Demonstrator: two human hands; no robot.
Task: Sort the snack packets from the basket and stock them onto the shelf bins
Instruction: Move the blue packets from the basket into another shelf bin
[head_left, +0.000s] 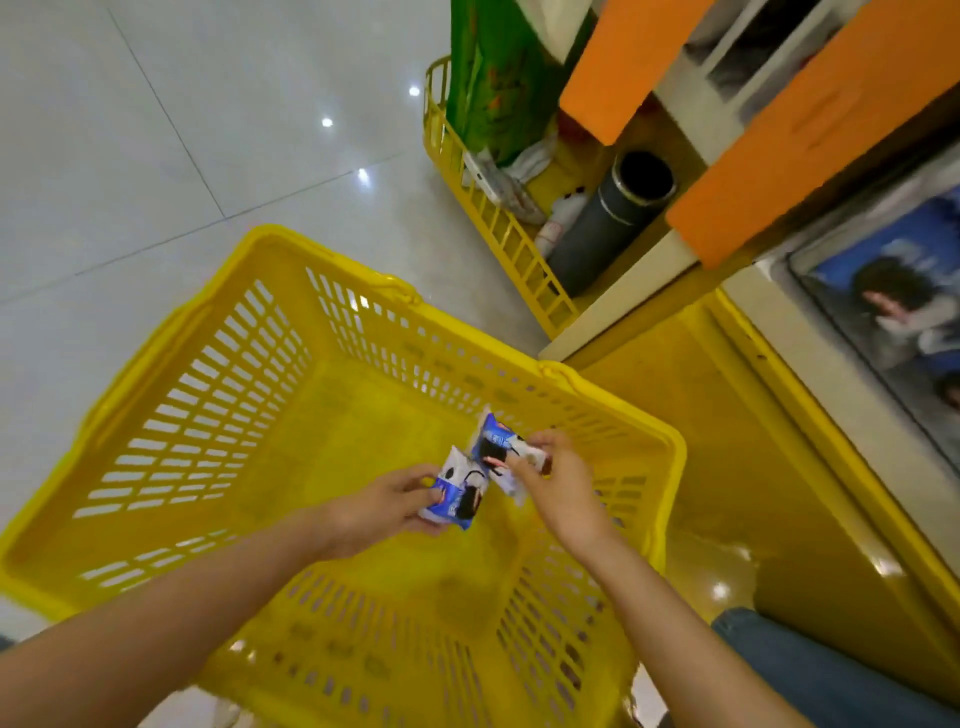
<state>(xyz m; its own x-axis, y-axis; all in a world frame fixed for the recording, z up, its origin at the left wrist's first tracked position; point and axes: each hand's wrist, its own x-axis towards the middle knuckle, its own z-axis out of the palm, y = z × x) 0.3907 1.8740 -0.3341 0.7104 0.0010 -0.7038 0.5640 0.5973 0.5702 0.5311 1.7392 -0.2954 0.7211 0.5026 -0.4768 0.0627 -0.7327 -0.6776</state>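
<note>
Over the yellow basket (218, 395), the left hand (379, 506) grips a blue-white snack packet (457, 493); the right hand (558, 483) pinches another packet (493, 441) at its ten o'clock.

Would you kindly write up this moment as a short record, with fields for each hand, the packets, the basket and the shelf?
left hand: grips lower packet
right hand: pinches upper packet
packets: blue and white, held close together inside the basket
basket: yellow, slotted walls, on the tiled floor
orange shelf unit: upper right, beyond the basket
stage: both packets in hand, not yet on the shelf
</note>
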